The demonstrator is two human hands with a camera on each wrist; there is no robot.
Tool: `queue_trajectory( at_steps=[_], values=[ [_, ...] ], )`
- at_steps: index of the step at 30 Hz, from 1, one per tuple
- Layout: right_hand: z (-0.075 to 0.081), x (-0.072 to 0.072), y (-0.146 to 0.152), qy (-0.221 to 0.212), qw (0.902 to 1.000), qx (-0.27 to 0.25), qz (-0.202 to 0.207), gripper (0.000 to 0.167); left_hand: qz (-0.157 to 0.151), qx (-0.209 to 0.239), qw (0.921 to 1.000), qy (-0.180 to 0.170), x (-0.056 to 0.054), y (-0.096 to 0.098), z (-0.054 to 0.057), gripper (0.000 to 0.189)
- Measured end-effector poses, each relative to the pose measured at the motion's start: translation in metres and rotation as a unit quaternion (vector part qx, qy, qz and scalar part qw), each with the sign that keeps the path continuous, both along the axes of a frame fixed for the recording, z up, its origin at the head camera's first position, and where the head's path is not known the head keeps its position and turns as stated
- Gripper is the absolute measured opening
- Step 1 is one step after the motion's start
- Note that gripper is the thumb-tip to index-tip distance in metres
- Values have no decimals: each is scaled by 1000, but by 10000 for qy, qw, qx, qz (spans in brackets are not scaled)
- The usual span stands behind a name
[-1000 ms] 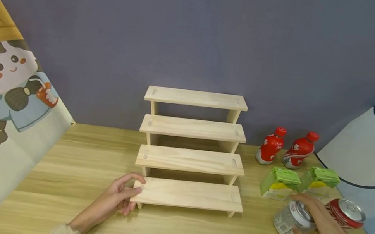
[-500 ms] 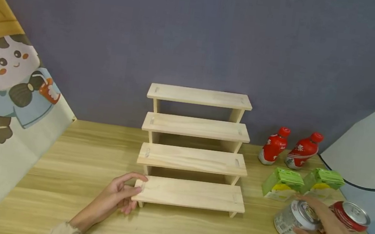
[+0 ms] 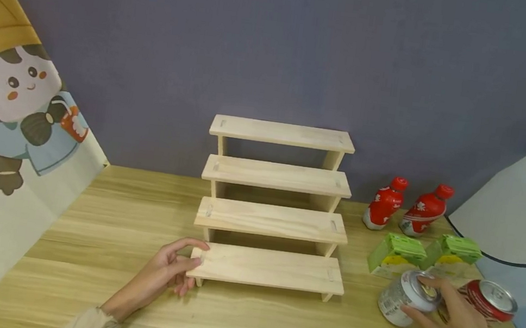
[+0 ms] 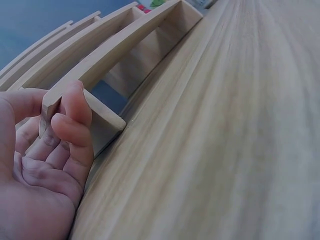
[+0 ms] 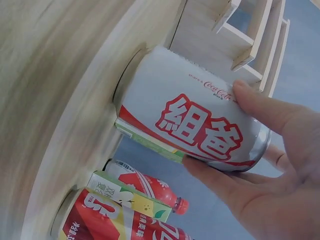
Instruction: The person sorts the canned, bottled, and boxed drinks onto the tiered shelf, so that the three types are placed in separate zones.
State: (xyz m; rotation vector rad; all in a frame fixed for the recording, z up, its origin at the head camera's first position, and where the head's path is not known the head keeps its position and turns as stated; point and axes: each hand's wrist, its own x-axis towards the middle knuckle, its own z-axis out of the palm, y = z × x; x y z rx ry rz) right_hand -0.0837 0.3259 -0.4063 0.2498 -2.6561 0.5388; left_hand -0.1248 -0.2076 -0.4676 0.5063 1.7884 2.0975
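My left hand pinches the left end of the lowest step of a pale wooden stepped rack; in the left wrist view the thumb and fingers close round the board's corner. At the right, my right hand holds a silver-white Coca-Cola can near its top, thumb on one side and fingers on the other. Red characters show on the can's side in the right wrist view. Its base is at the tabletop; whether it touches cannot be told. A red can stands just behind the right hand, partly covered.
Two green juice cartons stand behind the cans, and two red bottles are farther back. A grey-blue wall rises behind the rack. Printed side panels border the wood-grain table.
The silver-white can and my right hand have shifted slightly left and back, away from the red can. My left hand keeps its hold on the rack. The head view has shifted a little.
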Motion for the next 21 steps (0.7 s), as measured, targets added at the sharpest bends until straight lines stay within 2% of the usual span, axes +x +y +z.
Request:
queue_trajectory(
  at_steps=[5,10,14,21],
  values=[
    [-3,2,0,67,9999,-99,-30,68,1,-78,10000,-59,-2,3,-1,41],
    [2,4,-5,185,9996,-231,14,68,17,-61,10000,-6,-2,3,-2,41],
    [11,4,-11,346,9991,-248,18,68,36,-43,10000,43,-1,2,-3,41],
    [33,3,-24,234,9994,-245,73,68,2,36,10000,83,-2,1,-2,41]
  ],
)
